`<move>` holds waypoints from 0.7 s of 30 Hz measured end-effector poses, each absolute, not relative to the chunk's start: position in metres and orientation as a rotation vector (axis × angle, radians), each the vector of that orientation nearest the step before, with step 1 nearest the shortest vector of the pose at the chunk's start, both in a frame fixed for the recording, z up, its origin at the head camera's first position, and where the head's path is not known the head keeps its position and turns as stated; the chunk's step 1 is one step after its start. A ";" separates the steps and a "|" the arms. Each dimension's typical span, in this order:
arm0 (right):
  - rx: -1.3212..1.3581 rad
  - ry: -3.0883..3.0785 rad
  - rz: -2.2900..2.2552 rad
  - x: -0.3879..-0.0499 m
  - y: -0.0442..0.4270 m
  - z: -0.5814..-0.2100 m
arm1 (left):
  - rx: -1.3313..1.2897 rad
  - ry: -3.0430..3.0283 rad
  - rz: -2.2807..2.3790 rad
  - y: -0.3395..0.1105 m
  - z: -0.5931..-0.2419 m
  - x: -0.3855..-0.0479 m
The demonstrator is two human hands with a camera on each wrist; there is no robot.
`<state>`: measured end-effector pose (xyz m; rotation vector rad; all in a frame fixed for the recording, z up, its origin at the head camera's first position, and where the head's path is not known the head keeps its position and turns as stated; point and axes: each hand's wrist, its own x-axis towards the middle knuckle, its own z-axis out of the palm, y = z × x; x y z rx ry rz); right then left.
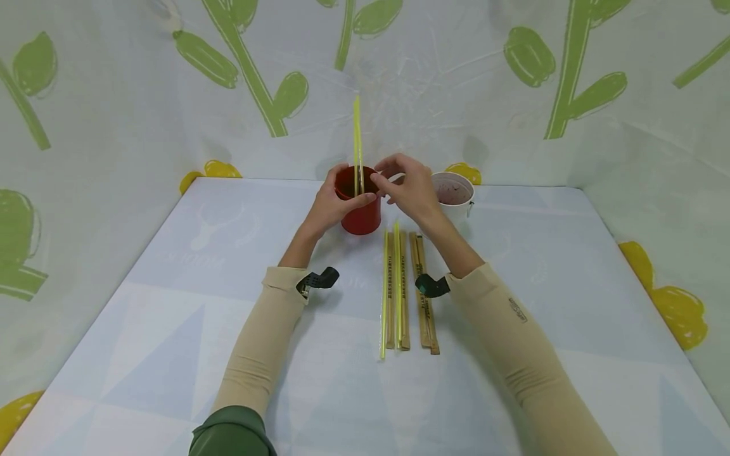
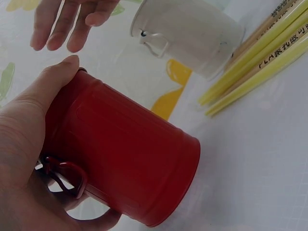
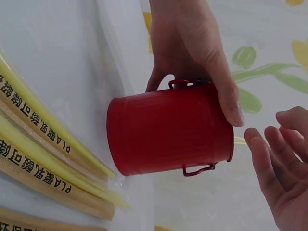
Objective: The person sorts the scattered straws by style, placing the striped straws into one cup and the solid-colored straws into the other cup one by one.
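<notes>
My left hand (image 1: 331,206) grips a small red metal bucket (image 1: 362,220), its thumb at the rim and fingers around the far side. Two thin yellow straws (image 1: 357,136) stand upright inside the bucket, rising well above its rim. Close to the rim on the right, my right hand (image 1: 413,188) has loosely bent fingers with nothing visible between them; in the right wrist view its fingertips (image 3: 253,136) are apart from the bucket wall. Small red loop handles (image 3: 198,169) stick out from the bucket's sides.
A white bucket (image 1: 454,193) stands just right of the red one, behind the right wrist. Nearer on the table lie yellow straws (image 1: 383,304) and brown paper-wrapped straws (image 1: 424,310) with printed lettering. A patterned sheet (image 1: 445,82) hangs behind the table.
</notes>
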<state>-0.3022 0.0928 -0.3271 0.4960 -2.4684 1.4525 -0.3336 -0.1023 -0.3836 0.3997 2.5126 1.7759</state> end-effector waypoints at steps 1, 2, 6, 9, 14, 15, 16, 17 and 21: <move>0.500 -2.471 1.450 -0.301 0.094 -0.327 | 0.399 2.515 1.774 -0.102 -0.384 -0.334; 0.504 -2.474 1.447 -0.299 0.095 -0.327 | 0.399 2.518 1.772 -0.102 -0.384 -0.334; 0.530 -2.469 1.464 -0.293 0.100 -0.329 | 0.398 2.520 1.772 -0.102 -0.385 -0.335; 0.533 -2.476 1.475 -0.288 0.104 -0.331 | 0.401 2.519 1.773 -0.102 -0.385 -0.335; 0.533 -2.499 1.460 -0.281 0.108 -0.333 | 0.391 2.529 1.766 -0.101 -0.384 -0.335; 0.536 -2.502 1.456 -0.280 0.108 -0.333 | 0.390 2.532 1.765 -0.102 -0.384 -0.335; 0.539 -2.507 1.451 -0.279 0.109 -0.334 | 0.388 2.531 1.765 -0.102 -0.384 -0.334; 0.541 -2.512 1.443 -0.277 0.110 -0.335 | 0.386 2.533 1.762 -0.102 -0.384 -0.334; 0.542 -2.535 1.423 -0.274 0.115 -0.339 | 0.389 2.529 1.766 -0.102 -0.385 -0.334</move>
